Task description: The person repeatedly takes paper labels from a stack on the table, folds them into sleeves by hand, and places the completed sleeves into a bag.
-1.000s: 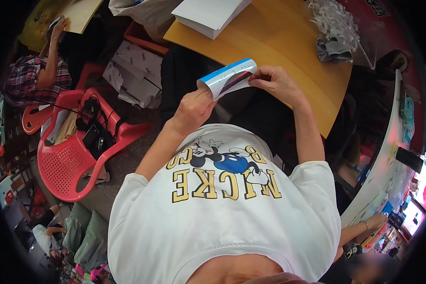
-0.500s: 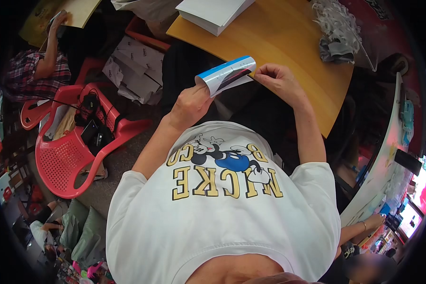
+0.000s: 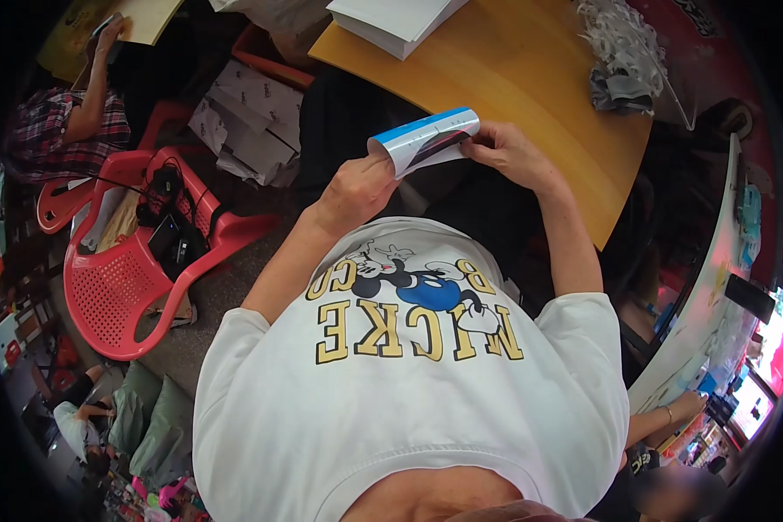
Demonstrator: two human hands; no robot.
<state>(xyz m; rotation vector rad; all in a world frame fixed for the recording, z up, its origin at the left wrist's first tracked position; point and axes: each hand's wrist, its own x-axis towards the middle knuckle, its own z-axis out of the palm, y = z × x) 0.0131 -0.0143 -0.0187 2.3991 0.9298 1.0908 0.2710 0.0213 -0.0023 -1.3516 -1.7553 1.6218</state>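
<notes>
A glossy printed sheet [image 3: 426, 137], blue, white and dark, is curled over into a loose roll in front of my shirt. My left hand [image 3: 358, 193] is closed on its left end, fingers partly hidden behind the sheet. At the opposite end, my right hand [image 3: 515, 157] has its thumb and fingers pinched at the edge of the sheet. The sheet is held in the air, beside the near edge of the yellow-brown table [image 3: 531, 87].
On the table lie a stack of white paper [image 3: 396, 22] and a heap of shredded white strips [image 3: 622, 52]. To the left stands a red plastic chair [image 3: 113, 287] with cables on it, near a wrapped paper bundle [image 3: 248, 122]. Another person's arm [image 3: 661, 424] is at lower right.
My right hand has moved in closer onto the sheet's right end, its fingers drawn together. The sheet and my left hand have shifted slightly right.
</notes>
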